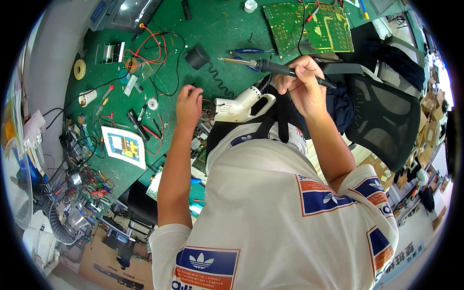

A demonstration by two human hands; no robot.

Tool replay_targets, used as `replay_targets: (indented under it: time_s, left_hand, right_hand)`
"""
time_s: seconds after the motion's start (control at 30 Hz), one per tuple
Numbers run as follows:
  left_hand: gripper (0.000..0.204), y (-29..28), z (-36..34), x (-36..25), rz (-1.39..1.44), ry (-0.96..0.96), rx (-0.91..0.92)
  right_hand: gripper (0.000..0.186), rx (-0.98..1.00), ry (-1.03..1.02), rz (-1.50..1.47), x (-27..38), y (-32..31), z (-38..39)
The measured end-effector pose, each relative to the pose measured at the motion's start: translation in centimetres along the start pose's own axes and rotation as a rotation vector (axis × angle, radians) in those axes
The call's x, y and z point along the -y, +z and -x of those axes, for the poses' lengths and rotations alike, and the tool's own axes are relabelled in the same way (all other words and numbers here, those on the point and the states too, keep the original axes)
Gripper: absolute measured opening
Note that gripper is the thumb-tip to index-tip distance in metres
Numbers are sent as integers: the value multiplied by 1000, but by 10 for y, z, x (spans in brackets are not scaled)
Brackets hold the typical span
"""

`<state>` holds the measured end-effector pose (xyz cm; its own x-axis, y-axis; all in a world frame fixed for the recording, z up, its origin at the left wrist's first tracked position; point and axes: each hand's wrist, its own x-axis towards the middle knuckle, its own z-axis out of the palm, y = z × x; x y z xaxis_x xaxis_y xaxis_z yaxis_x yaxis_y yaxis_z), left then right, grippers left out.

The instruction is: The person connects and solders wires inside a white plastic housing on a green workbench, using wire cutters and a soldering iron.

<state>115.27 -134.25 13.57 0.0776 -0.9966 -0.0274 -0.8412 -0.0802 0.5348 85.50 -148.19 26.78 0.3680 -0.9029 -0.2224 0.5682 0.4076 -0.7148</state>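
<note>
My right hand [307, 87] grips a soldering iron [278, 68] by its black handle, its bare metal tip pointing left above the green bench. My left hand [189, 106] rests at the bench's near edge with its fingers curled in, and nothing shows between them. Between my hands, close to my body, lies a white plastic handheld device [245, 106] with a loop-like grip. Thin wires and small parts show at its left end. A black coiled cord [221, 81] runs near it toward a black power adapter [197, 58]. Blue-handled pliers [249, 50] lie beyond the iron.
A large green circuit board [309, 29] lies at the far right, with test leads across it. Red wires [145, 50], a solder spool [131, 65], a flashlight [137, 124] and a printed sheet [123, 146] are on the left. A mesh chair [384, 116] stands at my right.
</note>
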Motion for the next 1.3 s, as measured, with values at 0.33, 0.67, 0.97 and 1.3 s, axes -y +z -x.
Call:
replay_targets:
  time_s: [0.33, 0.67, 0.97, 1.3]
  left_hand:
    - [17, -4, -14, -7, -287, -299, 500]
    - [4, 5, -15, -2, -39, -402, 472]
    - [8, 26, -8, -11, -85, -395, 407]
    - [11, 22, -17, 0, 238, -401, 497]
  right_hand:
    - [14, 29, 7, -43, 2, -2, -6]
    - [15, 45, 41, -21, 2, -12, -16]
    - [15, 68, 104, -45, -9, -22, -17]
    - [13, 66, 166, -84, -25, -32, -9]
